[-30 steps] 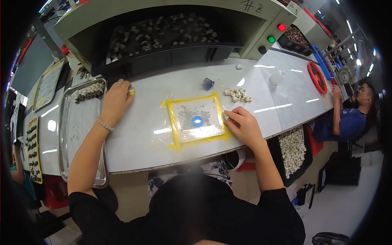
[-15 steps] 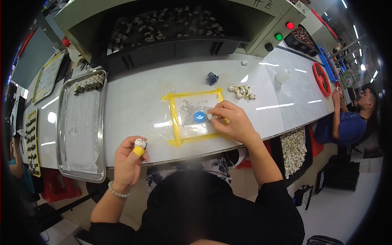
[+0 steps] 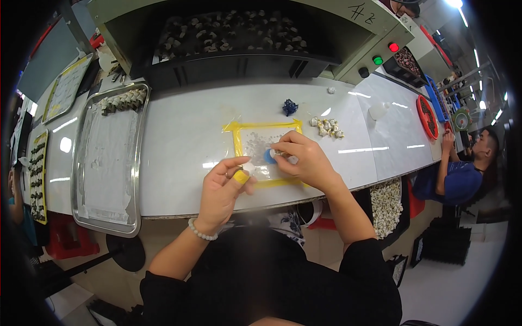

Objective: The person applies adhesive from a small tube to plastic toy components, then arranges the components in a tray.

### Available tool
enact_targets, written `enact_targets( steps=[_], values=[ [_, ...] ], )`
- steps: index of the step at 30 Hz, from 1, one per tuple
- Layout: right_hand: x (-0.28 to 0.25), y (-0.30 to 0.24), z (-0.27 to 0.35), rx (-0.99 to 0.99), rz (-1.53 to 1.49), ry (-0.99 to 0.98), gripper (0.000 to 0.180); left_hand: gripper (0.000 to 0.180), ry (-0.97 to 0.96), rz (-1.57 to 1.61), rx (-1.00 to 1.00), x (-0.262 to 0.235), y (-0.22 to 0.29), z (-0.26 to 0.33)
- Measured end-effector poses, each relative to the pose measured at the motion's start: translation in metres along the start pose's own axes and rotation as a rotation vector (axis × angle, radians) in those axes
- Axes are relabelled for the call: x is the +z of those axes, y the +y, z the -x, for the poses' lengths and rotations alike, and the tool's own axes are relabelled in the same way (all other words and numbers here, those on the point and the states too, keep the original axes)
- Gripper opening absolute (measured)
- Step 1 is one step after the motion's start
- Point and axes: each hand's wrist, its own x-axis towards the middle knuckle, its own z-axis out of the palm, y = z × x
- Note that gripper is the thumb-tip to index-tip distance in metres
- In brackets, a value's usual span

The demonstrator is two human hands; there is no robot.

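My right hand (image 3: 305, 164) pinches a small white piece (image 3: 274, 154) between thumb and fingertips, right at a round blue disc (image 3: 268, 157). That disc lies within a square of yellow tape (image 3: 238, 142) stuck to the white table, where grey round spots (image 3: 258, 142) mark the surface. To its left, my left hand (image 3: 220, 190) is raised over the table's near edge with thumb and fingers drawn together. Yellow tape (image 3: 241, 176) wraps its thumb. Whatever is between the left fingers is hidden.
Small white-and-yellow pieces (image 3: 328, 127) and a dark blue spiky lump (image 3: 290, 107) lie beyond the square. A metal tray (image 3: 142, 163) with a row of pieces stands left. A black bin (image 3: 217, 70) sits under the machine housing at the back. A person (image 3: 454, 174) works at right.
My left hand has moved right and up toward the taped square; the white piece seen in it earlier is now out of sight. My right hand has brought its white piece to the blue disc.
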Motion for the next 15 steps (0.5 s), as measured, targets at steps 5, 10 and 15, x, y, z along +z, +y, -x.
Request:
enact_targets(
  steps=[5,10,15],
  values=[
    [0.001,0.002,0.004,0.074,-0.076,0.057,0.022,0.022,0.018,0.036,0.054,0.000,-0.013,-0.009],
    [-0.002,-0.001,0.004,0.076,-0.088,0.071,0.023,0.023,-0.018,0.029,0.051,-0.001,-0.012,-0.008],
    [-0.004,-0.014,0.008,0.117,-0.418,0.108,0.024,0.023,-0.024,0.051,0.042,-0.002,-0.011,-0.008]
  ],
)
